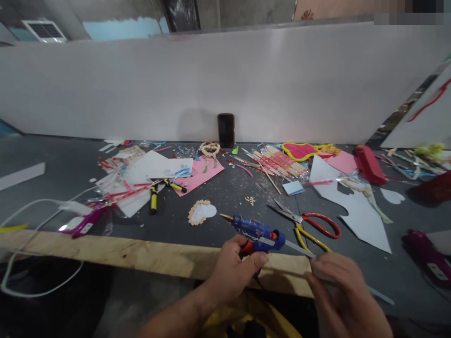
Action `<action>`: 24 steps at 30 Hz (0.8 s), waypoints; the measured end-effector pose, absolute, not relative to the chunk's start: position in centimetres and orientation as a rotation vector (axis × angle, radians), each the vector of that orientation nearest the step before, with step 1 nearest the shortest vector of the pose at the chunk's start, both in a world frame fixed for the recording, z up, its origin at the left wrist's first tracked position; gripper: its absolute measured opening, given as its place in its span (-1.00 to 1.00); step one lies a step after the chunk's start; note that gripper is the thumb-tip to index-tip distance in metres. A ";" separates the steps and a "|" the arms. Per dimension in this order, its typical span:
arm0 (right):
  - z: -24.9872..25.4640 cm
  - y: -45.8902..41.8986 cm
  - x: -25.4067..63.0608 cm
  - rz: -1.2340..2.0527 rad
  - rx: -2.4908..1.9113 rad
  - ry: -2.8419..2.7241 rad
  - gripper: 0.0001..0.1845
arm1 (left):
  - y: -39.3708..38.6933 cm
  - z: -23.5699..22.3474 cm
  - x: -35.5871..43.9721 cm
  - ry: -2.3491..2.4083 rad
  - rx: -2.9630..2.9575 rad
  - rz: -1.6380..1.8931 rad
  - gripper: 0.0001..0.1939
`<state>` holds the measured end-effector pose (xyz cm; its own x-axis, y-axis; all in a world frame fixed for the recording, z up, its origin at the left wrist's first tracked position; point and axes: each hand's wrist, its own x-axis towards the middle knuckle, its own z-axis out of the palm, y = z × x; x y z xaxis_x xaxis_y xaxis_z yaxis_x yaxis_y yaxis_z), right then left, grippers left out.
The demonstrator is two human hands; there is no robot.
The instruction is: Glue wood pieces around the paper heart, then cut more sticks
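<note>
My left hand is wrapped around the handle of a blue hot glue gun, whose nozzle points left. A long translucent glue stick juts from the back of the gun. My right hand closes its fingers on that stick; a pale length also shows beyond the hand at lower right. Left of the nozzle lies a white paper cutout, partly edged with small beige pieces. A few loose beige pieces are on the table above the gun.
Scissors with red and yellow handles lie right of the gun. Yellow-black pliers, purple glue guns and white paper are around. A phone leans on the white panel. The wooden edge runs along the front.
</note>
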<state>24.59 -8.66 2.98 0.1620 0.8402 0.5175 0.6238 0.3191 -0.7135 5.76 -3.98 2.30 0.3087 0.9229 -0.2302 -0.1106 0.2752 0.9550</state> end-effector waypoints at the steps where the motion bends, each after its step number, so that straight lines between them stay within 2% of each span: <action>1: 2.9 -8.3 25.0 0.142 -1.414 -1.590 -0.67 | -4.1 2.3 5.8 0.993 1.052 0.876 -0.74; 3: 2.4 -7.5 25.5 0.126 -1.473 -1.662 -0.57 | -4.2 2.2 5.9 0.985 1.066 0.884 -0.76; 4: 2.2 -7.2 25.7 0.144 -1.495 -1.682 -0.59 | -4.2 2.2 6.0 0.978 1.072 0.886 -0.77; 9: 1.8 -6.9 25.9 0.091 -1.418 -1.803 -0.91 | -4.3 2.3 5.9 0.986 1.100 0.855 -0.78; 15: 2.8 -6.8 26.6 -0.022 -1.381 -1.964 -0.86 | -4.1 2.4 5.8 1.005 1.132 0.820 -0.71; 24: 2.7 -7.3 26.0 -0.051 -1.444 -1.972 -0.89 | -4.0 2.7 5.7 0.982 1.096 0.819 -0.76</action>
<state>25.97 -7.31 2.70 -0.1504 0.8284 0.5396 0.8549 0.3831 -0.3498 5.70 -4.03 2.75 0.3583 0.9055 -0.2275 -0.0604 0.2657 0.9622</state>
